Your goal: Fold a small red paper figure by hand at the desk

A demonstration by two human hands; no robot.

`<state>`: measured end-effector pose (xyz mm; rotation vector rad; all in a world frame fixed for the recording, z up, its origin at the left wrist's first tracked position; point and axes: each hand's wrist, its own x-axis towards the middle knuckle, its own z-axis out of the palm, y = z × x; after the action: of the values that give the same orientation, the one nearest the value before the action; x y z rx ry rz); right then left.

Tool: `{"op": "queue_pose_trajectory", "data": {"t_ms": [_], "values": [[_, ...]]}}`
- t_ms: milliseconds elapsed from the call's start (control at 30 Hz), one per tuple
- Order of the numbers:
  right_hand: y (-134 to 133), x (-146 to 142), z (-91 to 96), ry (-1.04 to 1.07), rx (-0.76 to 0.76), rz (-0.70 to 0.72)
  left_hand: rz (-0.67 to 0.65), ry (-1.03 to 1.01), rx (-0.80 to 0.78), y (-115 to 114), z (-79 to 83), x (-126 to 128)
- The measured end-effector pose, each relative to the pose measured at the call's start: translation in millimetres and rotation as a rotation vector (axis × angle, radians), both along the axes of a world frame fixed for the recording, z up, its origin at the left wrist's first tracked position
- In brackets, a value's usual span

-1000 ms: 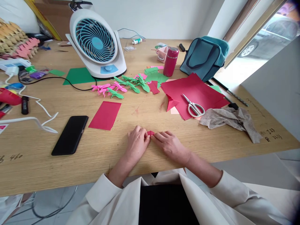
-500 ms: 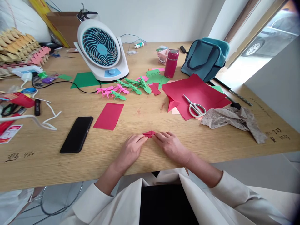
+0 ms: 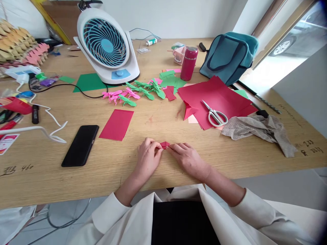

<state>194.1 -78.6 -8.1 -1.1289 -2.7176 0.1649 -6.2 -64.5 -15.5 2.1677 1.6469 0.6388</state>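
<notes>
Head view: the left hand [image 3: 148,154] holds the left end of a small red folded paper [image 3: 165,144] pinched between thumb and fingertips. The right hand [image 3: 189,158] holds the right end at its fingertips, its fingers close together and reaching inward; its thumb is mostly hidden. The folded paper is at the near part of the table [image 3: 143,180], between the two hands, with a ridge at its middle; the covered ends cannot be inspected. Beyond the left hand and to its left lie red rectangles [image 3: 117,125], with a black phone [image 3: 80,146] farther left, screen dark. Farther back, in front of the fan [image 3: 106,47], pink figures [image 3: 112,96] and green figures [image 3: 157,89] lie bunched together. A dark green sheet [image 3: 85,82] lies flat beside the fan's base. To the right, large red sheets [image 3: 230,97] lie overlapping; white-handled scissors [image 3: 217,118] rest on them, blades slightly parted and pointing away from the person. A crumpled cloth [image 3: 258,131] lies just beside the sheets. Behind them, a red flask [image 3: 189,63] stands upright near a pink basket [image 3: 179,55], and a teal bag [image 3: 228,61] stands to its right.
</notes>
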Motion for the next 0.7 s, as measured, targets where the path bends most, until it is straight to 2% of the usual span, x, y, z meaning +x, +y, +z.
{"op": "queue_pose_trajectory", "data": {"t_ms": [267, 433, 567, 700], "values": [[0, 0, 0.8, -0.011, -0.011, 0.005, 0.062, 0.048, -0.014, 3, 1.6, 6], [-1, -3, 4.3, -0.06, 0.006, 0.002, 0.052, 0.09, -0.054, 6, 6.4, 5], [-1, -5, 5.4, -0.073, 0.007, -0.002, -0.063, 0.071, 0.046, -4, 4.2, -5], [-1, -5, 4.8, -0.06, 0.013, -0.001, -0.234, 0.243, 0.213, -20, -3.0, -16]]}}
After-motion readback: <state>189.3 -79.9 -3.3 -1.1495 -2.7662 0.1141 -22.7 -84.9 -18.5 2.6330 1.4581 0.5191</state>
